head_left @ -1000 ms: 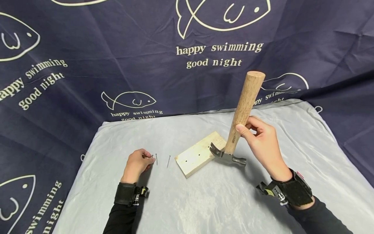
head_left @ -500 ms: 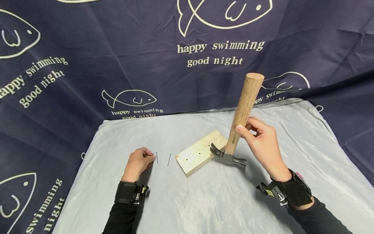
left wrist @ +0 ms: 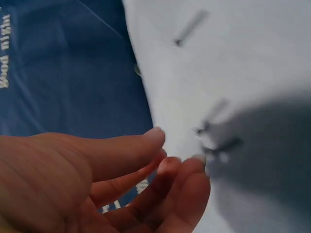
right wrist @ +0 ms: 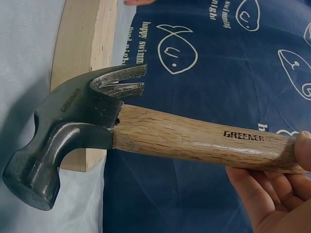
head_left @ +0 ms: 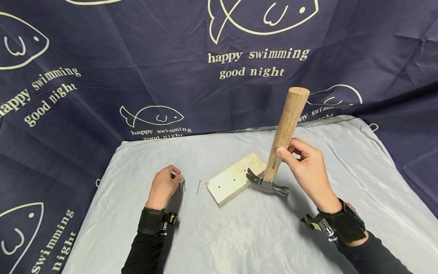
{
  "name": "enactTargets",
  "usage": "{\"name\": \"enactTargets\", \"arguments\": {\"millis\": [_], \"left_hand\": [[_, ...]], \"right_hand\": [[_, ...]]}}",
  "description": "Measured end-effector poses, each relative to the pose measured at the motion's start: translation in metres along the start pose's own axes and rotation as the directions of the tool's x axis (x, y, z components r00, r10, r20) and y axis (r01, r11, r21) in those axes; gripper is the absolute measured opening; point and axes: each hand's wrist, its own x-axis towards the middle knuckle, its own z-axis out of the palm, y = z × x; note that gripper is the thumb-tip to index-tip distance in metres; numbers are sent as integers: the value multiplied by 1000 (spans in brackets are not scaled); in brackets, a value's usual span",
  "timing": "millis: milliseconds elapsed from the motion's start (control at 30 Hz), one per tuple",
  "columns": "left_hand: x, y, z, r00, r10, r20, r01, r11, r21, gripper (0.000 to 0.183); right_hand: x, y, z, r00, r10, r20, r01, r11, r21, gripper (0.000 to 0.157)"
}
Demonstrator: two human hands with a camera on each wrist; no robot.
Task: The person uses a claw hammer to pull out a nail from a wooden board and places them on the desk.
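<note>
My right hand grips the wooden handle of a claw hammer between thumb and fingers. The handle points up and the dark steel head hangs low, its claw overlapping the right end of a pale wooden block. Whether they touch, I cannot tell. My left hand is just beside two nails on the cloth, fingers loosely bent. In the left wrist view a gap shows between thumb and fingertips, with nothing clearly held. A third nail lies between that pair and the block.
Several small dark holes run along the top of the block. A pale grey cloth covers the table. Behind and at the sides hangs a navy curtain with white fish drawings and lettering.
My left hand has shifted slightly away from me, and its fingertips uncover more of the nearest nails. The right hand and hammer stay almost still.
</note>
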Motion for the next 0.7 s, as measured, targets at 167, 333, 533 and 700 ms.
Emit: {"name": "enactTargets", "arguments": {"millis": [167,333,533,700], "left_hand": [[3,23,0,996,87,-23,-88,995,-45,22],[1,44,9,976,206,-66,-214,967,-138,15],[-5,67,17,934,347,-83,-357,901,-247,12],[-8,93,26,884,468,-17,-449,837,-313,13]], "right_hand": [[0,-1,0,1000,-14,7,13,1000,9,4],[-1,-2,2,1000,-11,5,11,1000,25,2],[-1,-4,8,999,-41,23,40,999,35,4],[-1,-8,14,997,-62,51,58,995,78,7]]}}
